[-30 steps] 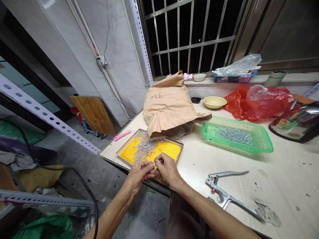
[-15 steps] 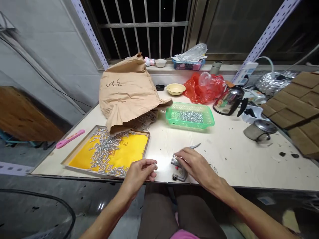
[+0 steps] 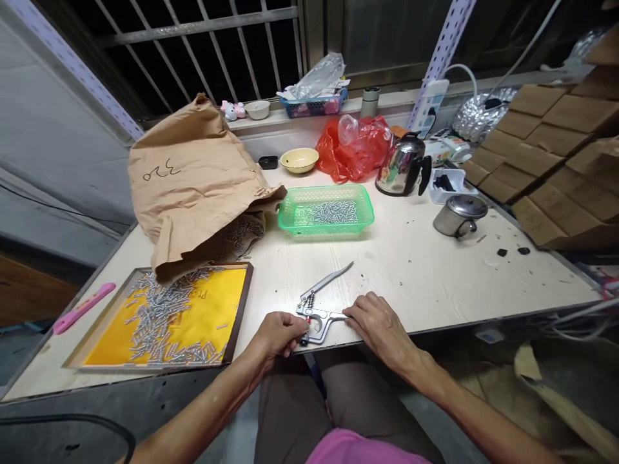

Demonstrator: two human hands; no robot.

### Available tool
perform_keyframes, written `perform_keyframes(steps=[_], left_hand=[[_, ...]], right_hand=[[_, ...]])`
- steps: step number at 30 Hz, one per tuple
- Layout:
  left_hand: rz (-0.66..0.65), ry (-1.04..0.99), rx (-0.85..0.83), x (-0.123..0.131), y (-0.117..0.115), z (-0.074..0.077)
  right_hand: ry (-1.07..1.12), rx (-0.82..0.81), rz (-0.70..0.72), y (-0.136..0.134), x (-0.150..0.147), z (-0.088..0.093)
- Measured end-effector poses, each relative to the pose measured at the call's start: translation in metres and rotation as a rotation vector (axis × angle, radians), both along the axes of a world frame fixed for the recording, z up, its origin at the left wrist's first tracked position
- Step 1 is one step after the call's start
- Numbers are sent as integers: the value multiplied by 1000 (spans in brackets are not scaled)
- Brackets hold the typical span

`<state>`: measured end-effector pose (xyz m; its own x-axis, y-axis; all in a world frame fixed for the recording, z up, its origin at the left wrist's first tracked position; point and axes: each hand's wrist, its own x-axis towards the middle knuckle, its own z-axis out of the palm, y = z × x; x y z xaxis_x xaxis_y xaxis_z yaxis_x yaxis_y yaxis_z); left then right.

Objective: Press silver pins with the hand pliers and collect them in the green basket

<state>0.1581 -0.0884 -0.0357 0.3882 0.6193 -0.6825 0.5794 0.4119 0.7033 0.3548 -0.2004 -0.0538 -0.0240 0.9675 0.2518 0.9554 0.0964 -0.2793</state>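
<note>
A silver hand press plier (image 3: 319,308) lies at the table's near edge, its upper handle pointing up and right. My left hand (image 3: 280,333) is pinched closed at the tool's jaw end; what it holds is too small to make out. My right hand (image 3: 380,322) rests on the plier's lower handle with fingers curled over it. To the left sits a shallow box with a yellow liner (image 3: 213,303), strewn with several small silver metal pins (image 3: 157,309).
A brown paper sack (image 3: 188,174) spills pins onto the box. A green basket (image 3: 326,209) of pins stands mid-table. Behind are a yellow bowl (image 3: 299,160), red bag (image 3: 355,145), steel kettle (image 3: 403,173) and lidded steel cup (image 3: 457,216). Cardboard boxes (image 3: 551,135) crowd the right; a pink cutter (image 3: 82,308) lies far left.
Both hands left the yellow box and moved right to the plier. My right hand settled on its handle and my left came to its jaw. The view swung rightward.
</note>
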Motion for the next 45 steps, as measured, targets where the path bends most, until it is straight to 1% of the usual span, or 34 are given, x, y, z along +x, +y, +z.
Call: perform_keyframes(steps=[5,11,16,20,23,27,29,32,35,37,40,45], left_hand=[[-59,88,-21,6,5,4],[-123,142,-53,8,9,8],[-140,203,14,9,5,8],[-231,201,57,13,6,13],[-262,234,7,17,10,16],[-243,257,-56,18,12,16],[-230,243,-56,17,10,15],[-223,236,-43,16,6,15],[-221,245,-32,17,4,16],[-221,247,-32,17,4,17],[-226,235,-29,17,4,17],[-230,236,-16,16,3,17]], right_hand=[[12,-20,39,3,6,0],[-11,1,65,4,10,0],[-42,18,63,6,13,-5],[-42,26,80,8,14,-8],[-42,6,84,8,14,-7],[33,-73,91,9,21,-1],[66,-105,112,14,30,1],[55,-184,164,28,43,5],[30,-303,261,44,53,10],[4,-347,314,53,56,13],[-9,-340,342,61,58,17],[-30,-307,336,70,55,23]])
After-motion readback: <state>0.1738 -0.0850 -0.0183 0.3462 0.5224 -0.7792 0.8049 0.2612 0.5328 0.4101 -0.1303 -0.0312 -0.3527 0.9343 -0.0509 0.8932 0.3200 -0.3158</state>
